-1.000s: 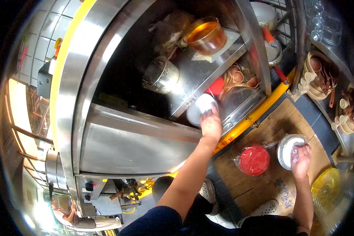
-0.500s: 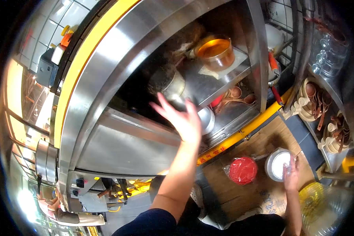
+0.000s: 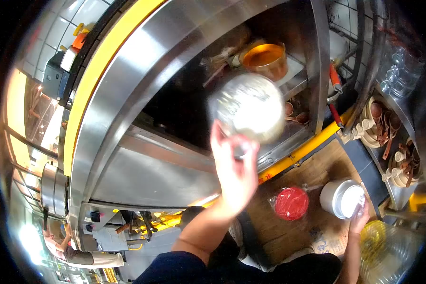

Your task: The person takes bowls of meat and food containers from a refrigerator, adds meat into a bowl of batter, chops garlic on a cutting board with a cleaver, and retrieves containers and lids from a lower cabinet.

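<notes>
My left hand (image 3: 236, 161) is raised in front of the open steel cabinet, with thumb and fingers closed on the edge of a round metal pot (image 3: 248, 109). The pot is blurred and glares white. At the lower right my right hand (image 3: 359, 218) grips the rim of a silver canister (image 3: 333, 199), which leans toward it over the cardboard. Its bright white round face looks up, and crinkled clear plastic shows by my fingers. Left of the canister lies a red round item (image 3: 292, 203) in clear wrap.
A copper-coloured pot (image 3: 265, 61) stands on the cabinet shelf near brown ladles (image 3: 300, 117). A yellow pipe (image 3: 312, 144) runs along the cabinet's front. Cups and wooden spoons (image 3: 388, 123) fill a right-hand rack above clear plastic containers (image 3: 386, 251). Another person (image 3: 75, 253) is at far left.
My left hand, spread open before, has closed on the metal pot and lifted it up and rightward out of the cabinet. My right hand has tilted the canister further toward the right.
</notes>
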`<state>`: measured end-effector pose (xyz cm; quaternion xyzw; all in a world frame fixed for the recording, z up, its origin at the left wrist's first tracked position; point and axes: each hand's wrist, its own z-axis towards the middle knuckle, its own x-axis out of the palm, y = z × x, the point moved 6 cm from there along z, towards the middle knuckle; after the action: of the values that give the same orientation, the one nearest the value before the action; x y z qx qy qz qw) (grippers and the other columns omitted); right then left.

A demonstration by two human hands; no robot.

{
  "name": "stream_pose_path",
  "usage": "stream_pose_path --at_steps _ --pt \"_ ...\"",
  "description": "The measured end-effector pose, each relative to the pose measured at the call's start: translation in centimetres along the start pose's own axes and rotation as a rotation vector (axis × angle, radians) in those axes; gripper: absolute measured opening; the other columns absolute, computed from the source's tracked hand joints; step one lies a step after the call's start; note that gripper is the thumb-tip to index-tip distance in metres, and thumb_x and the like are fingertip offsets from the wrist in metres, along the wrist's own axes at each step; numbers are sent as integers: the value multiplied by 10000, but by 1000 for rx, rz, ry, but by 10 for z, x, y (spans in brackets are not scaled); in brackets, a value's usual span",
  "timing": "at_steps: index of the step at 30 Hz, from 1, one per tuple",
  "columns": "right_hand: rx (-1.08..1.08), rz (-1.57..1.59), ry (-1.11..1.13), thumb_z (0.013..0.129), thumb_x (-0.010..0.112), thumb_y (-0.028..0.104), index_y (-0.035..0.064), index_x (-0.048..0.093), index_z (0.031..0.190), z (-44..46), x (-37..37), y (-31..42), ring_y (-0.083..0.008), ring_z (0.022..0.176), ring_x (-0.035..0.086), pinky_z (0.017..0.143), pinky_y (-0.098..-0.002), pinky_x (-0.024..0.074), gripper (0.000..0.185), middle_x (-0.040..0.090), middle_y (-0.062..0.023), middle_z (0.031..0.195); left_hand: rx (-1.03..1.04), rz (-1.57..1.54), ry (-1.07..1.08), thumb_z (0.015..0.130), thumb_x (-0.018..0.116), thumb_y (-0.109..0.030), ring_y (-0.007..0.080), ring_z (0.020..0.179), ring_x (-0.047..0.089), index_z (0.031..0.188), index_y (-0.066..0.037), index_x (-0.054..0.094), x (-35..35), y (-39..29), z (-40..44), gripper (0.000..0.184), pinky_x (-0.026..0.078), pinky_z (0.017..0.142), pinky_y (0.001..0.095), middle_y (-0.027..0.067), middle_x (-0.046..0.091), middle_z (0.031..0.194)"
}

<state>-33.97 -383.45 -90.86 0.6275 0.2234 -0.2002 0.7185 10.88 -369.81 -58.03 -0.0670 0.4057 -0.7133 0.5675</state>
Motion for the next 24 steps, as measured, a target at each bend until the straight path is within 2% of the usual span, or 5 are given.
stream_pose_path --at_steps 8,15,19,20,24 --pt "205 284 -178 1097 480 304 -75 449 1448 17 -83 60 -244 1299 527 1085 -368 433 518 551 -161 1419 -95 -65 617 778 825 37 487 1477 332 1030 -54 594 -49 -7 -107 354 340 1170 500 319 283 1577" --pt "410 951 -140 1029 559 142 -46 507 1389 43 -41 190 -247 1190 612 982 -388 526 410 599 -159 1342 -212 -9 828 811 809 10 474 1321 537 1052 -57 573 -65 34 -185 343 477 1074 446 325 236 1585" --pt "-63 1045 182 1105 393 259 29 560 1357 74 26 358 -176 1165 578 1014 -337 468 380 594 -82 1284 -205 -66 858 831 808 -34 469 1342 517 1043 -55 581 -57 44 -200 312 463 1089 443 335 226 1589" --pt "-238 582 75 1096 469 354 33 599 1314 72 23 409 -190 1157 582 1026 -378 457 409 608 -94 1292 -235 -87 866 830 811 -42 472 1346 511 1042 -56 582 -56 46 -201 312 461 1090 446 338 227 1589" --pt "-150 996 109 1049 553 394 -10 656 1209 104 96 491 -289 1007 664 963 -378 481 446 703 -156 1091 -260 -96 843 830 815 -70 491 1359 490 1048 -60 586 -56 57 -203 317 457 1091 459 354 241 1581"
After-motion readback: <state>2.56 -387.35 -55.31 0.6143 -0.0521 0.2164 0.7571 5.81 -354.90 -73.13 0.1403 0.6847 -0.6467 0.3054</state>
